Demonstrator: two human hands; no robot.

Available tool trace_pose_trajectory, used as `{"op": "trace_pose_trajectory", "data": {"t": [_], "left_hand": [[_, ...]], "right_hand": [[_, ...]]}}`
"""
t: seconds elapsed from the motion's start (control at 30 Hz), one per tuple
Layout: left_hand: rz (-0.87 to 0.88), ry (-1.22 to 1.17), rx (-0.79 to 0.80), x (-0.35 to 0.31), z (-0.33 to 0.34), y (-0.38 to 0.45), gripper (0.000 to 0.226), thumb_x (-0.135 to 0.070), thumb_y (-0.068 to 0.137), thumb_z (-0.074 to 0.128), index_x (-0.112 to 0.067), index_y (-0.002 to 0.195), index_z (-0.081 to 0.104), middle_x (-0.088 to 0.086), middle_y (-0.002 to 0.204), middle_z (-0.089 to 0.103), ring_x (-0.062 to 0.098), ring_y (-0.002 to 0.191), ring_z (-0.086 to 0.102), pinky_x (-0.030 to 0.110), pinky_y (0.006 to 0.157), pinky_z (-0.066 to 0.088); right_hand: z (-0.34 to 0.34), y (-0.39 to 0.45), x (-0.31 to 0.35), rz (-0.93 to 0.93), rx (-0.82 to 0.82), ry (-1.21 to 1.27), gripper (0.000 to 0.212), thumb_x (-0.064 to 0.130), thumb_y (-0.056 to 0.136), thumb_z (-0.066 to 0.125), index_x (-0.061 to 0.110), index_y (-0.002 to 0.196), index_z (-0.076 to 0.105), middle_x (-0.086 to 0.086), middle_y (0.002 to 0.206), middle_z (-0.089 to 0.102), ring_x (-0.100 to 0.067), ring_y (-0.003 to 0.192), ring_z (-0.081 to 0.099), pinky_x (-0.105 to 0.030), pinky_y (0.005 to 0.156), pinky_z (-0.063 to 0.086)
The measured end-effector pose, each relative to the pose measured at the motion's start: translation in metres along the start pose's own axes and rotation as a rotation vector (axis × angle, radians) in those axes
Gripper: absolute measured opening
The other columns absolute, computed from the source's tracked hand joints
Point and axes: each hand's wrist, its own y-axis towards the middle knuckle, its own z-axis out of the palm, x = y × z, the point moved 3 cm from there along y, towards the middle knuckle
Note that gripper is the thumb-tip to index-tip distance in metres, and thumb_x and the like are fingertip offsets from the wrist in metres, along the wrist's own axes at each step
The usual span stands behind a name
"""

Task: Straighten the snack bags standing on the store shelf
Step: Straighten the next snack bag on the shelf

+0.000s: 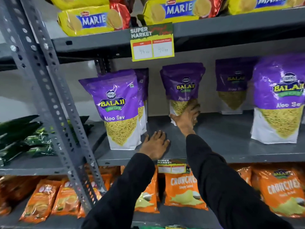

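Note:
Several purple Aloo Sev snack bags stand on the grey middle shelf (222, 141). My right hand (188, 115) reaches deep into the shelf and grips the lower part of the middle bag (182, 85), which stands far back. My left hand (155, 144) lies flat, fingers spread, on the shelf near its front edge, just right of the front left bag (118, 106). Another bag (142, 90) stands behind that one. At the right, one bag (232, 85) stands at the back and a large one (279, 100) near the front.
A perforated grey upright (49, 90) runs down the left. Yellow Marie biscuit packs (92, 20) lie on the shelf above, with a price tag (152, 44) hanging from its edge. Orange snack bags (181, 187) fill the shelf below. Dark green packs (21, 138) lie at the left.

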Motion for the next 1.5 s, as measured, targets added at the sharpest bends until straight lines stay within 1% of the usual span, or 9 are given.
{"op": "trace_pose_trajectory", "data": {"t": [0.1, 0.27, 0.37, 0.5, 0.63, 0.77, 1.03, 1.23, 1.5], "left_hand": [[-0.002, -0.002, -0.011, 0.001, 0.000, 0.000, 0.060, -0.040, 0.106, 0.019, -0.014, 0.160, 0.013, 0.005, 0.170, 0.009, 0.025, 0.158, 0.006, 0.054, 0.125, 0.005], [-0.009, -0.028, -0.026, 0.001, 0.002, 0.002, 0.061, -0.042, 0.105, 0.020, -0.015, 0.160, 0.013, 0.004, 0.170, 0.010, 0.024, 0.158, 0.006, 0.053, 0.124, 0.005], [-0.007, -0.035, -0.032, 0.002, 0.003, 0.004, 0.061, -0.043, 0.105, 0.020, -0.015, 0.160, 0.014, 0.004, 0.170, 0.010, 0.024, 0.158, 0.006, 0.054, 0.124, 0.005], [-0.010, -0.034, -0.033, 0.002, 0.003, 0.003, 0.061, -0.044, 0.105, 0.020, -0.016, 0.159, 0.015, 0.004, 0.170, 0.011, 0.024, 0.158, 0.007, 0.054, 0.124, 0.005], [-0.010, -0.050, -0.053, 0.000, 0.001, 0.000, 0.061, -0.044, 0.104, 0.021, -0.017, 0.159, 0.018, 0.004, 0.169, 0.015, 0.023, 0.157, 0.009, 0.054, 0.125, 0.008], [-0.015, -0.030, -0.040, -0.002, -0.002, -0.003, 0.060, -0.042, 0.105, 0.022, -0.016, 0.159, 0.018, 0.004, 0.169, 0.015, 0.024, 0.157, 0.010, 0.054, 0.124, 0.009], [-0.018, 0.020, -0.011, -0.009, -0.009, -0.011, 0.059, -0.039, 0.107, 0.022, -0.013, 0.159, 0.016, 0.005, 0.169, 0.014, 0.023, 0.157, 0.011, 0.054, 0.125, 0.010], [-0.004, 0.135, 0.017, -0.013, -0.011, -0.016, 0.052, -0.033, 0.106, 0.024, -0.015, 0.154, 0.028, 0.007, 0.166, 0.021, 0.026, 0.155, 0.014, 0.058, 0.123, 0.017], [-0.034, 0.083, 0.042, -0.010, -0.011, -0.014, 0.057, -0.039, 0.106, 0.022, -0.017, 0.159, 0.019, 0.003, 0.170, 0.011, 0.024, 0.157, 0.008, 0.055, 0.125, 0.012]], "right_hand": [[0.003, 0.001, 0.003, -0.002, -0.014, -0.044, 0.138, 0.043, 0.069, 0.092, 0.003, 0.159, -0.005, -0.028, 0.165, 0.000, -0.047, 0.150, 0.016, -0.064, 0.111, 0.033], [0.004, 0.000, 0.001, 0.004, -0.031, -0.044, 0.128, 0.035, 0.073, 0.090, 0.008, 0.159, -0.001, -0.026, 0.164, 0.002, -0.048, 0.144, 0.024, -0.064, 0.109, 0.034], [0.002, -0.001, 0.001, 0.000, -0.022, -0.062, 0.123, 0.035, 0.074, 0.090, 0.007, 0.157, 0.004, -0.026, 0.163, 0.006, -0.049, 0.141, 0.028, -0.063, 0.109, 0.036], [-0.003, -0.011, 0.002, -0.005, -0.023, -0.078, 0.124, 0.036, 0.073, 0.090, 0.008, 0.158, 0.004, -0.026, 0.162, 0.007, -0.048, 0.140, 0.029, -0.064, 0.108, 0.037], [-0.013, -0.028, -0.001, -0.007, -0.078, -0.061, 0.134, 0.037, 0.064, 0.095, 0.009, 0.158, 0.004, -0.021, 0.162, 0.017, -0.047, 0.138, 0.035, -0.064, 0.102, 0.042], [-0.029, -0.046, -0.009, -0.025, -0.073, -0.048, 0.136, 0.040, 0.061, 0.096, 0.012, 0.158, 0.005, -0.020, 0.161, 0.021, -0.046, 0.138, 0.038, -0.064, 0.101, 0.043], [-0.062, -0.096, -0.021, -0.074, -0.088, -0.042, 0.134, 0.043, 0.063, 0.094, 0.014, 0.158, 0.004, -0.018, 0.161, 0.018, -0.047, 0.137, 0.037, -0.064, 0.098, 0.043], [-0.092, -0.134, -0.032, -0.125, -0.097, -0.057, 0.131, 0.052, 0.062, 0.091, 0.019, 0.157, 0.008, -0.014, 0.160, 0.022, -0.044, 0.136, 0.039, -0.063, 0.097, 0.045], [-0.122, -0.164, -0.042, -0.190, -0.077, -0.005, 0.129, 0.056, 0.061, 0.090, 0.024, 0.157, 0.010, -0.009, 0.159, 0.023, -0.042, 0.137, 0.038, -0.064, 0.101, 0.044]]}}
